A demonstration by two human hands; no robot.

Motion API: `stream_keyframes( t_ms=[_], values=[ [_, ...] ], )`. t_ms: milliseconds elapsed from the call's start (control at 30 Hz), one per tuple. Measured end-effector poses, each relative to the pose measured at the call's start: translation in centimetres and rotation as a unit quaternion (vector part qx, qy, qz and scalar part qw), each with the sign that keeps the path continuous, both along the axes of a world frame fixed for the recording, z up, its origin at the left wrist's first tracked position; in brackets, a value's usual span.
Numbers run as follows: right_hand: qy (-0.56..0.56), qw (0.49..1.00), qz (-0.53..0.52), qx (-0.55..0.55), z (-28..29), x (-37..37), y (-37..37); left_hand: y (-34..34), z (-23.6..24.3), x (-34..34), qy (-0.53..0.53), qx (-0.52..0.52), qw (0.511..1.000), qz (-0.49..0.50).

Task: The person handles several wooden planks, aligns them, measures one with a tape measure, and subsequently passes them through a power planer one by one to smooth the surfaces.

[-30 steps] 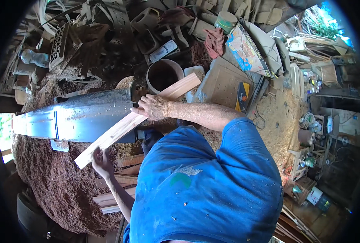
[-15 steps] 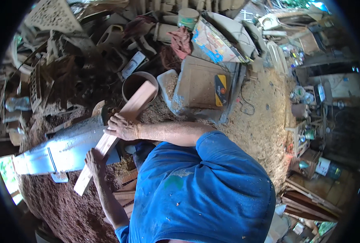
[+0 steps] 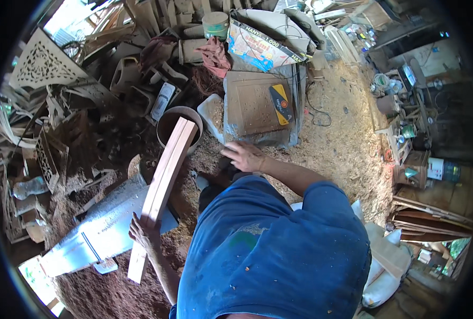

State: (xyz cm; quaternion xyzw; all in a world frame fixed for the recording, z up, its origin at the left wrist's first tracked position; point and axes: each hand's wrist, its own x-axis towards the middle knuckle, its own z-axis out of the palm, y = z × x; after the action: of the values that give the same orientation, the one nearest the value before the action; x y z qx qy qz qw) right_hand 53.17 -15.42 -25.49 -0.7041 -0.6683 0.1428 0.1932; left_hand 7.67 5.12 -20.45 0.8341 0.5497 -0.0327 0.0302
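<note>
Two pale wooden strips (image 3: pixel 163 181), side by side, slant upward over a long metal machine bed (image 3: pixel 99 234), their upper ends above a round bucket (image 3: pixel 166 129) filled with shadow. My left hand (image 3: pixel 147 234) grips the strips near their lower end. My right hand (image 3: pixel 243 158) is apart from them, to their right, fingers loosely spread with nothing visible in them. Below it, my feet and legs are partly hidden by my blue shirt.
A brown board (image 3: pixel 250 98) lies beyond my right hand, with a cardboard box (image 3: pixel 258 45) behind it. Scrap wood (image 3: pixel 56 154) crowds the left. Sawdust covers the floor (image 3: pixel 345 138). A cluttered bench (image 3: pixel 393 127) runs along the right, and white sacks (image 3: pixel 385 271) lie at lower right.
My right hand has let go of the wood and moved right. The strips have swung to a steeper slant, still in my left hand. The whole view has shifted.
</note>
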Motion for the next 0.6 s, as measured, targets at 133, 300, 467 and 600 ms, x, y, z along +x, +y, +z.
stream_keyframes(
  t_ms=[133,300,467,600],
  values=[
    [0.006,0.979,-0.181,-0.090,-4.0,7.1,-3.5,-0.8,1.9,4.8,-0.055,0.010,0.994,-0.098],
    [-0.075,0.920,-0.375,-0.090,-5.6,22.6,-6.8,-2.1,0.4,6.6,-0.041,0.038,0.988,-0.143],
    [-0.031,0.834,-0.549,-0.039,-11.4,42.8,-10.3,-0.9,-0.9,5.4,0.060,0.014,0.989,-0.131],
    [0.006,0.755,-0.653,0.058,-16.4,55.6,-10.5,-2.2,-0.2,5.9,0.013,0.000,1.000,-0.008]
  ],
)
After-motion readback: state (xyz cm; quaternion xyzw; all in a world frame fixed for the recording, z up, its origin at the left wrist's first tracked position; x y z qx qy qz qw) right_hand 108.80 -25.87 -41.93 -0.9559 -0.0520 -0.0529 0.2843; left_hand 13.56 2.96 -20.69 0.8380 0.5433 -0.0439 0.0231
